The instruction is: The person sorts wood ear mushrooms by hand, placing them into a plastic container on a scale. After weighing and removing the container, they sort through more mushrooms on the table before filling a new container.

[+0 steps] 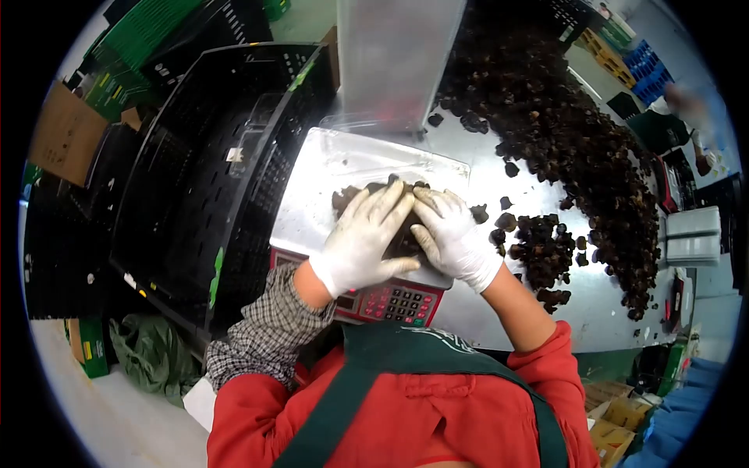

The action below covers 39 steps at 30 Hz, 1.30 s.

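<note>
My left hand (361, 243), in a white glove, lies over a small heap of dark brown wood ear mushrooms (400, 240) with its fingers stretched and thumb out. From the other side my right hand (459, 240), gloved too, rests on the same heap, fingers extended. The two hands nearly meet at the fingertips and hide much of the heap. Beneath them is the metal pan of a digital scale (295, 218). Its red front carries a keypad (402, 304) with lit red digits beside it.
A black plastic crate (265, 168) stands left of the scale, with a clear container inside. Behind the scale rises a stack of clear trays (394, 58). Loose mushrooms (577, 132) cover much of the metal table (468, 320) at right. A co-worker (663, 125) stands far right.
</note>
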{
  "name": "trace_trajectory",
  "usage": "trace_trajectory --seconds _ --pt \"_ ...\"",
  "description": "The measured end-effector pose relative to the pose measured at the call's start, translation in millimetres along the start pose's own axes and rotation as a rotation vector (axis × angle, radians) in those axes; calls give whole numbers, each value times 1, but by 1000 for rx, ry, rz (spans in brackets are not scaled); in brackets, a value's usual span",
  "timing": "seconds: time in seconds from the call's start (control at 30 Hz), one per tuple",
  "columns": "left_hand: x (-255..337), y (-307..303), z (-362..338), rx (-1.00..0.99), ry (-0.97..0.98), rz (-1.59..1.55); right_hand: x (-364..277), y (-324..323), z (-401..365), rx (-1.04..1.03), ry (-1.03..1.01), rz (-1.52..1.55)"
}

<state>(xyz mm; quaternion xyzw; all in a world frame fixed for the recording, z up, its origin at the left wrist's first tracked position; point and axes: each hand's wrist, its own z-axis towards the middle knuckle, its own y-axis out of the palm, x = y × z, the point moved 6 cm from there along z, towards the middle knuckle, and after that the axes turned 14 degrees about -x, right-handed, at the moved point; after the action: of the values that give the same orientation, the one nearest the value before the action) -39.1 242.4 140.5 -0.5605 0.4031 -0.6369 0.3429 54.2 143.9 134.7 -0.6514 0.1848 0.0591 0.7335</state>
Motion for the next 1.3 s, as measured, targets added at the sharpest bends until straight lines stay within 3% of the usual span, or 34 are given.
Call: trace_trajectory --seconds 0.07,0.17,0.2,0.3,0.4,0.43,0.5,0.63,0.7,0.73,0.77,0.83,0.93,1.03,1.17,1.3 --pt "1 2 -1 16 8 -11 3 -7 -2 35 -37 13" --pt "-3 -13 -2 38 0 -42 29 -28 -1 93 30 502" --pt "-2 -19 -5 64 20 -36 40 -37 -1 210 53 589" --pt "-7 -43 -25 164 17 -37 87 -42 18 246 224 741" --pt "-22 -71 -61 466 -94 -251 113 -21 48 -31 548 1168" --pt "-31 -69 -75 572 -159 -403 119 -10 59 -42 548 1306" --pt "-37 -59 -88 605 -224 -425 129 14 79 -62 546 1583" --pt "-33 -46 -105 675 -310 -462 127 -2 90 156 153 1784" --pt "-40 -31 -116 761 -371 -691 106 -33 65 44 -28 1606" --pt "-42 -26 -119 777 -364 -709 89 -52 47 3 53 1267" --pt "-43 -16 -118 723 -377 -791 76 -62 29 -37 125 926" --pt "-41 1 -116 610 -402 -949 60 -50 -7 -72 28 444" --pt "-30 25 -98 370 -489 -1164 57 -15 -46 -295 346 632" --pt "-29 41 -92 321 -557 -1441 67 21 -64 -288 473 1140" --pt "-27 48 -90 267 -554 -1686 54 36 -69 -209 526 1542" --pt "-33 54 -93 103 -529 -1733 47 39 -67 -157 531 1595"
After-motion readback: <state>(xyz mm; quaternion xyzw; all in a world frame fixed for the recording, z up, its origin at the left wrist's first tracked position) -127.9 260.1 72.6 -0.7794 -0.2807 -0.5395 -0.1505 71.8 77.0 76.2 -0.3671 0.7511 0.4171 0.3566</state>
